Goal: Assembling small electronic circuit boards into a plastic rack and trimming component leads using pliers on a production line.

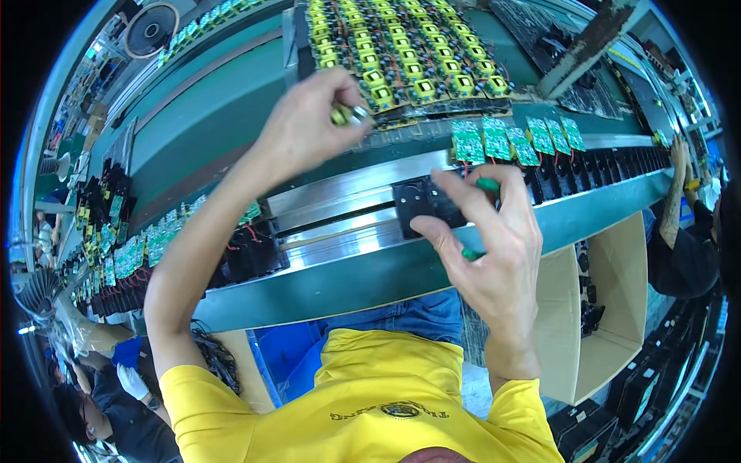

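Observation:
My left hand (312,123) is raised at the front edge of the board stack, its fingers closed on a small circuit board (345,116) with yellow and silver parts, mostly hidden and somewhat blurred. Over the metal rail my right hand (498,239) has its thumb and forefinger at a black plastic case (421,202). A green-handled tool (488,186) is tucked inside that hand; its working end does not show. Just beyond the right hand, several green circuit boards (494,139) stand on red wires in a row of black cases (594,167).
Circuit boards with yellow transformers (401,54) fill a tray ahead. More wired boards in cases (154,243) line the left side of the rail (340,239). An open cardboard box (610,309) sits below on the right. Co-workers' arms (673,185) show at both sides.

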`<action>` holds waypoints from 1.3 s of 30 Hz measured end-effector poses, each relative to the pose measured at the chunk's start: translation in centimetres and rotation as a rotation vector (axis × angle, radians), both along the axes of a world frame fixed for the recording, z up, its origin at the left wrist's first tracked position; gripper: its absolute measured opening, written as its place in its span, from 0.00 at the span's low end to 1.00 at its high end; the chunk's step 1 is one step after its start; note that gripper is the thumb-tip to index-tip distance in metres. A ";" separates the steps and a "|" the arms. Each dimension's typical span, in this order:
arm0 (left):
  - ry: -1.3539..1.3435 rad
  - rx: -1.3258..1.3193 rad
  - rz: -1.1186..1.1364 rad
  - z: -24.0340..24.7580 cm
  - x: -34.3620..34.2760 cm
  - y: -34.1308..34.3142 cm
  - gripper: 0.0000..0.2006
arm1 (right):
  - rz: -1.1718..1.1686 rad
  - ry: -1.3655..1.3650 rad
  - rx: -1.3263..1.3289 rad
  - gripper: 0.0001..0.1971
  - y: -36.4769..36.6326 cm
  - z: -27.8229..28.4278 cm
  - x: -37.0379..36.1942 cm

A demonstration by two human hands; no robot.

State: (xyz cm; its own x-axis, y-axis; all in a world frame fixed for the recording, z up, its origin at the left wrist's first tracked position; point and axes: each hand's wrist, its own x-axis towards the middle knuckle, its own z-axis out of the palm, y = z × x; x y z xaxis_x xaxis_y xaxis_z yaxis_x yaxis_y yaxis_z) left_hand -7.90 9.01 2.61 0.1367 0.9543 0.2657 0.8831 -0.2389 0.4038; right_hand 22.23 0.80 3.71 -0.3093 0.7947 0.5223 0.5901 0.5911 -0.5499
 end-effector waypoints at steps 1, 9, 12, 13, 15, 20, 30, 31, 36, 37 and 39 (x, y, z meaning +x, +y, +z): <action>-0.262 -0.057 -0.111 1.2 2.0 -2.3 0.23 | 0.007 0.025 -0.009 0.27 0.6 0.3 -0.5; -0.526 -0.095 -0.315 6.5 5.6 -11.3 0.38 | 0.293 0.425 -0.421 0.19 -1.2 2.2 -1.7; -0.534 -0.033 -0.402 6.6 6.1 -12.2 0.33 | 0.257 0.556 -0.405 0.13 -1.7 1.4 -1.1; -0.533 -0.029 -0.399 6.7 6.1 -12.5 0.33 | 0.263 0.554 -0.403 0.13 -1.3 1.0 -1.0; -0.653 -0.214 -0.400 6.9 6.0 -12.8 0.31 | 0.406 0.606 -0.296 0.12 -0.1 -0.3 -0.5; -1.079 -0.749 -0.458 4.6 7.5 -12.8 0.28 | 0.635 0.615 0.025 0.10 1.3 -0.5 -0.7; -1.197 -0.830 -0.506 5.7 6.7 -12.9 0.27 | 0.506 0.495 -0.355 0.12 -0.6 1.2 1.2; -1.114 -0.777 -0.490 6.1 6.7 -13.0 0.27 | 0.531 0.421 -0.411 0.13 -0.7 1.3 1.1; -0.914 -0.707 -0.446 8.3 7.1 -13.1 0.26 | 0.533 0.573 -0.517 0.13 -1.5 0.3 0.8; -0.879 -0.704 -0.443 8.2 7.1 -13.1 0.27 | 0.518 0.644 -0.535 0.13 -1.8 -0.1 0.9; -0.893 -0.576 -0.480 7.3 7.5 -12.6 0.26 | 0.471 0.787 -0.553 0.12 -2.1 -0.4 1.5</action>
State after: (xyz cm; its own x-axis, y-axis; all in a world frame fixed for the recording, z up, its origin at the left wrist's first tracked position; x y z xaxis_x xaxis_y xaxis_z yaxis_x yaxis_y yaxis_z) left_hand -0.38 -3.59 9.88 0.4995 0.8663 -0.0058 0.0991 -0.0505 0.9938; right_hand 23.77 -1.29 3.33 -0.3801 0.8704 0.3130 -0.2699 0.2194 -0.9376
